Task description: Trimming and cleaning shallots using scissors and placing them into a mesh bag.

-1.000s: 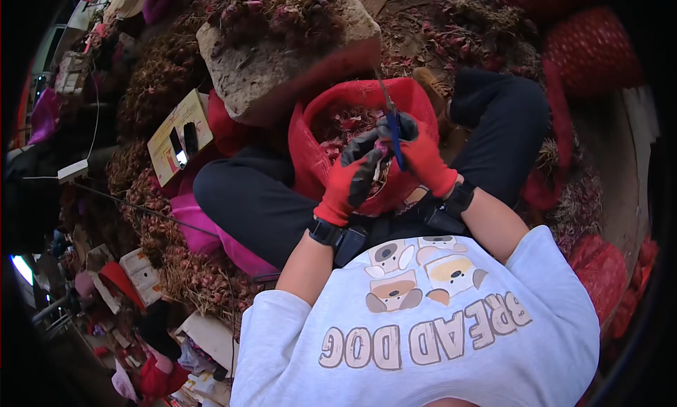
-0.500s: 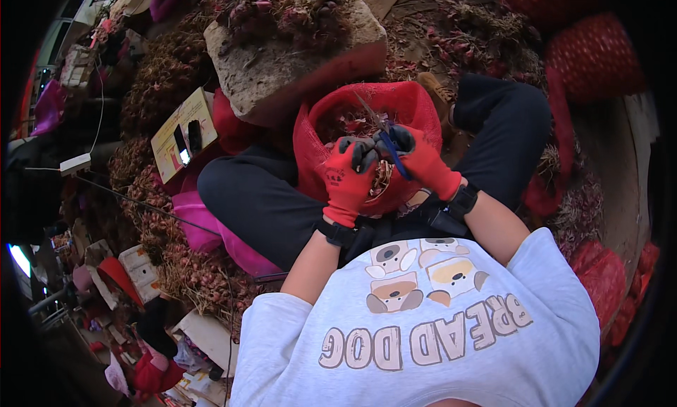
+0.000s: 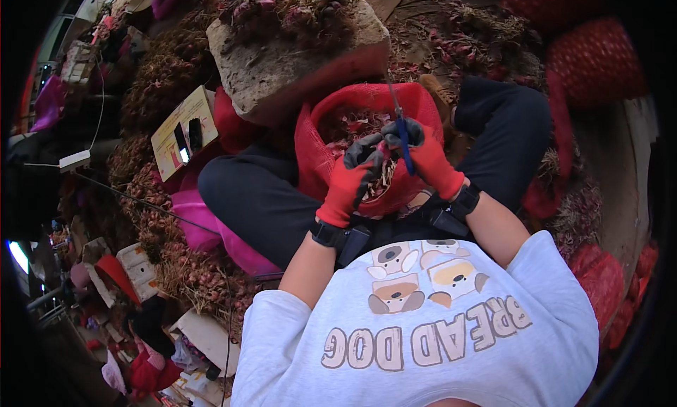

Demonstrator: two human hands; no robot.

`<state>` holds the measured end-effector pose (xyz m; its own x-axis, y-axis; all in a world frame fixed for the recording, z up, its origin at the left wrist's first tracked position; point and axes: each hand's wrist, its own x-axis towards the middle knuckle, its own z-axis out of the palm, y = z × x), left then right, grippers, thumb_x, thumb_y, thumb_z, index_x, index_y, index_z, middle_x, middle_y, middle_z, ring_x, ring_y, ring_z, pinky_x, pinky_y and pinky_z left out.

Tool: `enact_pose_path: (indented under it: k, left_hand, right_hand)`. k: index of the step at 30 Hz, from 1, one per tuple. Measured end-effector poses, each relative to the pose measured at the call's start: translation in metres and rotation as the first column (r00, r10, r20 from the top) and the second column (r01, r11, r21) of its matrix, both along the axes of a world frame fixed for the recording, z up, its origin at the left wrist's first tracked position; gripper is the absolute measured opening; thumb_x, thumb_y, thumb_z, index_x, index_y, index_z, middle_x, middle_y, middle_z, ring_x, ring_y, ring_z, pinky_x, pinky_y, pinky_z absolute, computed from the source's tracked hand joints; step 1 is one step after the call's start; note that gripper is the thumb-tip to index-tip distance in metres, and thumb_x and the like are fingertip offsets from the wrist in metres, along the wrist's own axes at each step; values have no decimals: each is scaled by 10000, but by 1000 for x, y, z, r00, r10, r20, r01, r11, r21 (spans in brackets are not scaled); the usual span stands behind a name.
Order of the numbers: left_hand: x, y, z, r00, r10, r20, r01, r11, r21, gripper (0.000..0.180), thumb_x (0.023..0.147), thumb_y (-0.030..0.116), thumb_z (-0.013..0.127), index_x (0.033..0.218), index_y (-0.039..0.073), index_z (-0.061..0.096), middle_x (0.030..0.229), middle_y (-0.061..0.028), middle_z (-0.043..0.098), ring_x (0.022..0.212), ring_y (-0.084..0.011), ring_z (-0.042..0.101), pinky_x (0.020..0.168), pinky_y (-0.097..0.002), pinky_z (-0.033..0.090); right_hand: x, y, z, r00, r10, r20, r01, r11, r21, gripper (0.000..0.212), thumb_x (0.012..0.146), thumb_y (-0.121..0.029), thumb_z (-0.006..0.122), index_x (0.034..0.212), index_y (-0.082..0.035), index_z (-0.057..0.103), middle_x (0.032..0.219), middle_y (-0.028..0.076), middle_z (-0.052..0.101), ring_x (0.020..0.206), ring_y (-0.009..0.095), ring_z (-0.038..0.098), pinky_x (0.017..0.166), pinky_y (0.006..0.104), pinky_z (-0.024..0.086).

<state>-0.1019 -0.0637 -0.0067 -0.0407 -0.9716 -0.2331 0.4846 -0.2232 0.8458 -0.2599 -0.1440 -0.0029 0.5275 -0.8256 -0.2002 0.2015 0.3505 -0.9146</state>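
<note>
1. The left hand, in a red glove with black fingertips, is closed around a small bunch of dried onion stalks above the near rim of the red mesh sack.
2. The right hand, gloved alike, grips blue-handled scissors, blades pointing toward the sack's far rim.
3. Both hands meet over the sack mouth, fingertips touching.
4. The sack sits between the person's dark-trousered knees.
5. A stone block lies just beyond the sack, topped with onion debris.
</note>
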Motion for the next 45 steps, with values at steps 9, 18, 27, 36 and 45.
enact_pose_path:
  k: [9,18,27,36,45]
  left_hand:
    - [-9,0,-5,962,198,188,-197,980,-22,326,849,-7,549,1173,-7,513,1078,-51,577,949,-95,541,832,-231,441]
    - [-15,-3,-2,943,191,272,-169,980,-103,352,806,-27,573,1155,-4,531,1101,-64,587,983,-150,561,856,-274,450]
    - [8,-1,-4,817,160,554,-14,966,-257,352,796,-36,598,1141,-6,533,1016,-57,614,924,-154,588,848,-270,462]
    - [4,4,-19,948,89,304,-45,988,-148,245,819,22,617,1059,-11,583,1001,-61,611,825,-92,594,714,-209,476]
    - [8,5,-9,990,110,93,-118,989,84,103,846,44,570,926,-6,613,834,-27,639,745,-95,617,642,-220,496]
  right_hand:
    - [5,4,9,993,-14,-121,11,1000,-19,228,811,-90,640,1017,-8,589,917,58,649,828,107,601,743,253,482]
    - [-3,1,1,973,83,-214,-97,994,-57,233,838,-147,635,1017,-4,592,895,70,654,753,108,623,687,243,492]
    - [-6,-5,10,986,138,91,-161,919,359,260,839,-153,625,1038,7,578,894,105,635,757,186,651,641,287,538]
    - [-11,-1,-3,976,-24,216,-84,874,479,275,830,-153,628,1038,16,567,940,98,626,806,196,644,722,303,532]
    - [1,6,-1,997,56,-56,-55,998,10,224,834,-131,626,1005,10,594,917,78,636,821,135,626,729,250,503]
